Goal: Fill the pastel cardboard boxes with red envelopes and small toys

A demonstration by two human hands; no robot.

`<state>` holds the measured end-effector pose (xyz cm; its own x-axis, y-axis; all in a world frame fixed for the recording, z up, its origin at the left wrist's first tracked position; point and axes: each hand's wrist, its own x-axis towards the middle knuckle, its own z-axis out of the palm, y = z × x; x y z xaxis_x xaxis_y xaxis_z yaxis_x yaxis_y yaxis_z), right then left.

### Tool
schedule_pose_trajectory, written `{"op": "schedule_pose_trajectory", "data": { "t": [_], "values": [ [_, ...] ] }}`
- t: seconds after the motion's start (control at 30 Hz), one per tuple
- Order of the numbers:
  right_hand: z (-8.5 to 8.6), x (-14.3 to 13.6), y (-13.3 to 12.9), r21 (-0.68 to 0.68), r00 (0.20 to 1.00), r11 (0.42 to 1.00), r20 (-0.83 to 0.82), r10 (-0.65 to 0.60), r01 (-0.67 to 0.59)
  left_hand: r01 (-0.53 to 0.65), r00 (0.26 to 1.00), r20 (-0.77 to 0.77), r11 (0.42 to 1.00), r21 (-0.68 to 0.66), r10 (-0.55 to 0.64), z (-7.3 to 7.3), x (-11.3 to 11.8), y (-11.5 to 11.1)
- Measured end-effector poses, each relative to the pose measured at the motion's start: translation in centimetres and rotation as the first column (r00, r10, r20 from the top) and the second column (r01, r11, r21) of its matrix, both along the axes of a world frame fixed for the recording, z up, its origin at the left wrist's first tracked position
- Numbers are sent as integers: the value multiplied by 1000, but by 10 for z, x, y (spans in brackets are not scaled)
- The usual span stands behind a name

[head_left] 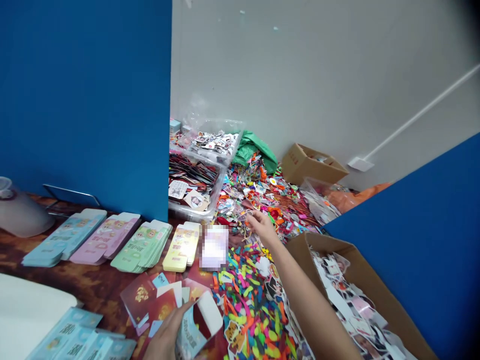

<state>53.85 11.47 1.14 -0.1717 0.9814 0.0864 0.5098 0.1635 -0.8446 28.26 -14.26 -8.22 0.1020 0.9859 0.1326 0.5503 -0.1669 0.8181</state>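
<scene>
My left hand [167, 334] is wrapped round a small light-blue cardboard box [192, 336], tilted, its white-lined top flaps standing open. Something dark red shows inside the box. My right hand [261, 227] reaches out over a heap of small colourful trinkets [270, 202], its fingers pinched together. What lies between those fingertips is too small to make out. Below the right forearm spreads a pile of bright rubber pieces [249, 295], perhaps uninflated balloons. Dark red envelopes and cards [144, 295] lie just beyond the left hand.
Flattened boxes in blue [65, 237], pink [107, 237], green [142, 245] and yellow [182, 245] stand in stacks. Formed blue boxes [80, 340] sit front left. Clear bins [215, 200] and a brown carton [313, 162] are behind. A carton of stickers [369, 260] and blue partitions [86, 100] flank the table.
</scene>
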Motion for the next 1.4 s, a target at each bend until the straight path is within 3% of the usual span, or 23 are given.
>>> {"op": "schedule_pose_trajectory", "data": {
  "t": [0.13,0.3,0.4,0.5,0.57,0.67,0.77,0.83,0.93,1.03,1.13,1.4],
  "values": [
    [38,-14,-40,-69,981,994,-180,70,-83,-120,991,53,987,-106,126,17,8,10],
    [73,-43,-96,-192,877,936,-444,184,-293,-222,967,88,961,-163,238,28,0,21],
    [75,-63,-123,-202,849,898,-458,265,-390,-267,958,75,956,-117,277,30,-7,20],
    [62,-81,-143,-222,832,856,-439,340,-467,-274,959,52,959,-67,278,32,-10,14],
    [52,-91,-154,-206,851,862,-373,368,-463,-270,961,43,962,-39,272,34,-10,8],
    [43,-99,-168,-43,888,888,-77,453,-457,-258,964,60,966,-14,258,37,-8,2],
    [42,-99,-176,81,816,829,251,520,-553,-239,965,102,970,-39,242,41,-6,-2],
    [43,-97,-177,95,766,794,354,536,-600,-226,963,135,971,-77,234,43,-6,-3],
    [43,-92,-174,181,730,736,409,547,-653,-181,966,160,974,-137,202,48,-6,-5],
    [43,-88,-169,299,660,608,516,545,-736,-95,978,167,982,-163,122,53,-8,-8],
    [48,-84,-163,285,547,491,627,555,-823,-17,981,189,989,-144,44,55,-12,-11],
    [66,-86,-160,187,406,384,652,640,-905,137,952,297,974,-179,-79,61,-24,-16]
  ]
}}
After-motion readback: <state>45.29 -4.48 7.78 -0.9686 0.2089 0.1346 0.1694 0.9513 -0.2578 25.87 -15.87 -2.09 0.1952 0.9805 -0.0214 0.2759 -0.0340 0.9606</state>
